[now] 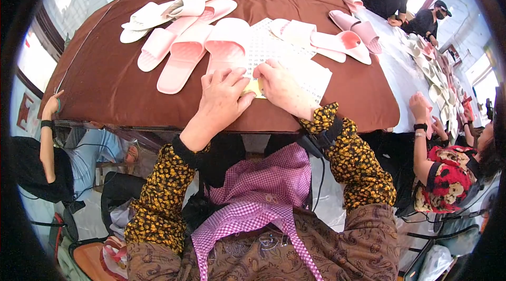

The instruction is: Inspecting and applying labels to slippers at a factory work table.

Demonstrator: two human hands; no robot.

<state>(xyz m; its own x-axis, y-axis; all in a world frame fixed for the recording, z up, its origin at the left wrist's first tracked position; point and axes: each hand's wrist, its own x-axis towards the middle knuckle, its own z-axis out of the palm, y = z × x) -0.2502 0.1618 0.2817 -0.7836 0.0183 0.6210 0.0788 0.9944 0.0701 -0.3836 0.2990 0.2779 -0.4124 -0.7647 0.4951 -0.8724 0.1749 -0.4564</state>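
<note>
My left hand rests palm down at the near end of a pink slipper, fingers apart, its thumb by the yellow part of a sticker sheet. Right beside it, my right hand has its fingers curled together over the same sheet; whatever they pinch is too small to make out. White label sheets with rows of small print lie under and beyond my right hand. More pink slippers lie just left of my left hand.
White slippers are piled at the far left of the brown-covered table. Pink slippers and mauve ones lie to the right. Co-workers sit around, and a side table holds many slippers. Someone's hand touches the left edge.
</note>
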